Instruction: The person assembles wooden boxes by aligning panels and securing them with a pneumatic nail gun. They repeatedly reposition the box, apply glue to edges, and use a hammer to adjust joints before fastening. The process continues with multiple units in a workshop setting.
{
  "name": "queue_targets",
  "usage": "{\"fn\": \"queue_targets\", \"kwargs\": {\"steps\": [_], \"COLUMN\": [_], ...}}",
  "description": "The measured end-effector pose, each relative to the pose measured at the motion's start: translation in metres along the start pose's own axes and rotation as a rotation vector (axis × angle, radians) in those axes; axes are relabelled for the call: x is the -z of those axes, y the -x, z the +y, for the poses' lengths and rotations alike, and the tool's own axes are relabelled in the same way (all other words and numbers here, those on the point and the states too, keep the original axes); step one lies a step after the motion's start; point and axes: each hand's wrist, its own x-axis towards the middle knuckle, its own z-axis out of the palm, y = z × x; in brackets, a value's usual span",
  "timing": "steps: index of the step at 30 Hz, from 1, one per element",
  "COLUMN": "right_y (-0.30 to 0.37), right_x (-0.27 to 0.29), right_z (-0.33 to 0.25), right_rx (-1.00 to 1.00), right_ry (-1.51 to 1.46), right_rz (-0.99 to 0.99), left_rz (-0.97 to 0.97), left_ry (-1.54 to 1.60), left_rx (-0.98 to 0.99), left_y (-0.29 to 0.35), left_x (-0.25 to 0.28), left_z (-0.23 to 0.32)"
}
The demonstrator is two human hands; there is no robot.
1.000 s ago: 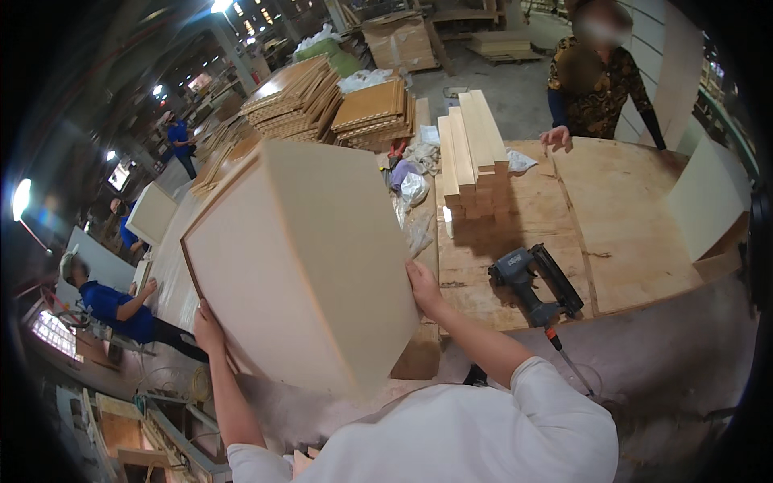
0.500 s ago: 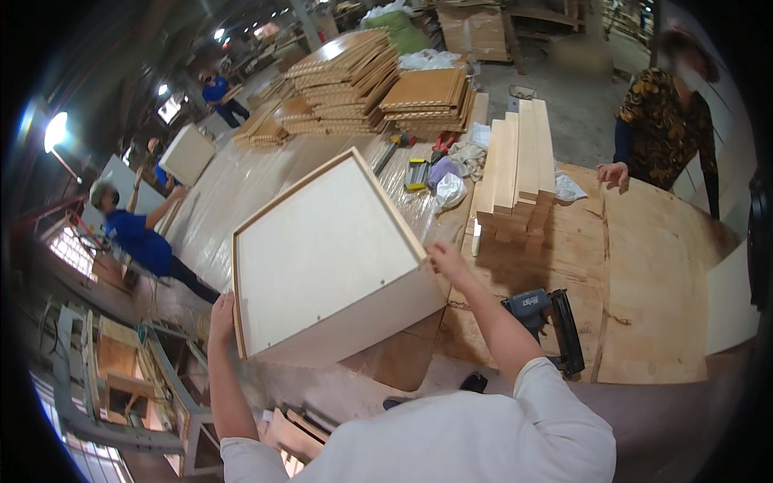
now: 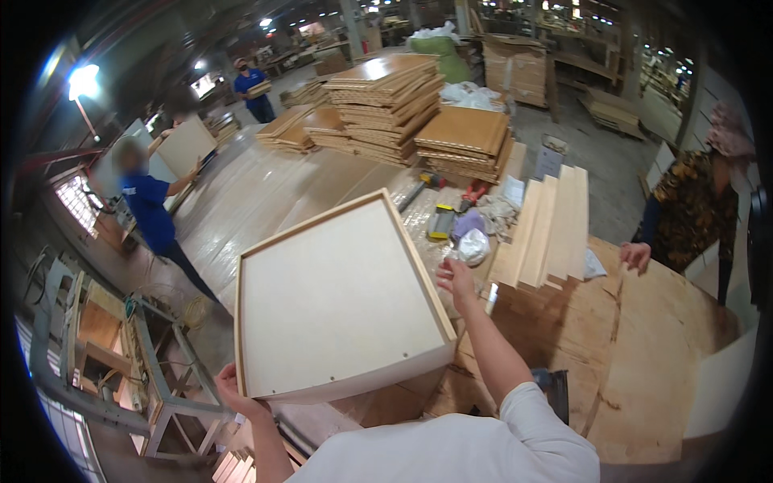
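A wooden box (image 3: 338, 302) with a pale panel and a thin raised wood rim lies in front of me on the plastic-covered table. Small dark fastener dots run along its near edge. At the box's near left corner, my left hand (image 3: 239, 393) is closed on the rim, some fingers hidden. Just off the right side, my right hand (image 3: 457, 283) is held with fingers apart and nothing in it. A dark nail gun (image 3: 555, 390), partly hidden by my sleeve, lies on the plywood to my right.
Light wood strips (image 3: 547, 229) are stacked right of the box. Beyond are a yellow-and-black tool (image 3: 440, 223), rags (image 3: 469, 241) and stacked brown panels (image 3: 382, 105). A co-worker's hand (image 3: 635, 257) rests on the plywood sheet (image 3: 652, 370). A blue-shirted person (image 3: 149, 205) stands left; a metal frame (image 3: 173, 378) is nearby.
The box has turned and come down flatter, nearer to me. My right hand has let go of its corner and moved off it. My left hand has slid to the near left corner.
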Motion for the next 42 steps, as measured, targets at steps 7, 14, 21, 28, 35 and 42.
{"fn": "queue_targets", "kwargs": {"steps": [7, 14, 21, 28, 35, 42], "right_y": [-0.076, -0.115, -0.062, 0.022, 0.18, 0.315], "right_x": [-0.111, -0.114, -0.074, -0.021, 0.004, -0.071], "right_z": [-0.014, -0.026, -0.01, -0.014, 0.0, 0.111], "right_rx": [0.206, 0.133, 0.156, 0.247, 0.314, 0.543], "right_ry": [0.139, -0.043, 0.019, 0.149, 0.194, 0.344], "right_rz": [-0.216, -0.427, -0.351, -0.095, 0.398, 0.345], "left_rz": [0.219, 0.371, -0.179, -0.489, -0.951, -0.958], "left_ry": [0.096, 0.05, -0.378, -0.432, -0.304, -0.22], "left_rx": [-0.019, -0.108, 0.052, -0.075, -0.042, 0.769], "left_y": [0.009, 0.025, 0.148, 0.1, -0.045, -0.158], "left_x": [0.018, 0.01, 0.013, 0.019, 0.018, -0.036], "left_z": [-0.004, -0.018, -0.038, -0.05, -0.134, -0.083]}}
